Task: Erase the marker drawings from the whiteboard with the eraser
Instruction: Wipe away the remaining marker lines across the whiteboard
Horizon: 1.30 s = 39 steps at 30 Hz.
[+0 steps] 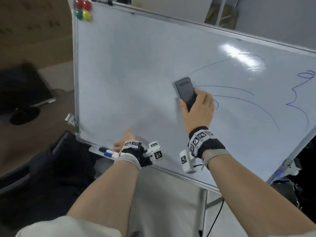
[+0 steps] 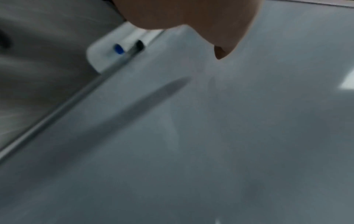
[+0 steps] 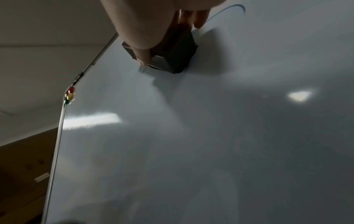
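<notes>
The whiteboard stands tilted before me, its left half wiped. Blue marker lines run across its right half. My right hand grips the dark eraser by its sides and holds it flat on the board at the left ends of those lines. The right wrist view shows the eraser on the board under my fingers, with a blue curve beyond. My left hand holds the board's lower edge. Its thumb lies on the board face and its fingers curl by the tray.
A marker tray on the lower edge holds a blue and a black marker. Coloured magnets sit in the board's top left corner. A dark chair stands at lower left. A black cable hangs below the board.
</notes>
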### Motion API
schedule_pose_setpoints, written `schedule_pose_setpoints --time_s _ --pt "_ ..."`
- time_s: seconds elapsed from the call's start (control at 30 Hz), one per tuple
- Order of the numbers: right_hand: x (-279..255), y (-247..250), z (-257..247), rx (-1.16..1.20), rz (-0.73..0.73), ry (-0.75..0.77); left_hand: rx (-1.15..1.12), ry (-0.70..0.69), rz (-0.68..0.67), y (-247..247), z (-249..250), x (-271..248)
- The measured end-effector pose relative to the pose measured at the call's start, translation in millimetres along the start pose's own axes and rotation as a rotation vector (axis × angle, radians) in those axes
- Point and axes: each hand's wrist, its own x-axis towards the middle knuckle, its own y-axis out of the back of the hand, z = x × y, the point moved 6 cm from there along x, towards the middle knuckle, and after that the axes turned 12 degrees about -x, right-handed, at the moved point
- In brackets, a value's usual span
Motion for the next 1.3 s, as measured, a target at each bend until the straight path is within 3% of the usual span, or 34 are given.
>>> schedule_pose_setpoints --time_s 0.1,0.2,0.37,0.63,0.73,0.87,1.0,1.2,1.23,1.3 --pt "5.5 11.2 -8.3 0.048 -0.006 0.03 -0.032 -0.18 0.031 -7.2 51.9 -21.7" --pt "16.8 21.2 -15.1 0.073 0.005 0.036 -0.093 -0.406 -0.021 -28.6 103.9 -44.0" --pt "36.7 29.3 -16.6 0.065 0.028 0.02 -0.089 -0.635 -0.112 -62.9 172.4 -74.4" --pt "49.8 21.9 -37.2 0.032 0.039 -0.044 0.258 -1.266 -0.244 -113.3 288.2 -129.3" --pt "50.7 20.9 -41.8 0.004 0.054 -0.099 0.306 -1.407 -0.243 -129.9 305.3 -137.1" --pt "38.5 8.9 -44.1 -0.02 -0.017 -0.157 0.418 -1.729 -0.261 -153.3 307.0 -150.8" --pt "25.9 -4.5 -52.0 -0.037 -0.034 -0.156 0.634 -1.733 -0.392 -179.2 316.3 -156.1" --pt "23.4 -16.5 -71.2 -0.094 -0.051 -0.1 0.595 -1.88 -0.319 -176.5 324.3 -155.3" --pt "23.9 -16.4 -67.5 -0.102 -0.04 -0.132 0.583 -1.885 -0.32 -175.6 321.0 -154.0" --pt "25.3 -8.4 -43.6 -0.034 0.02 -0.352 0.555 -1.869 -0.344 -176.5 317.7 -153.5"
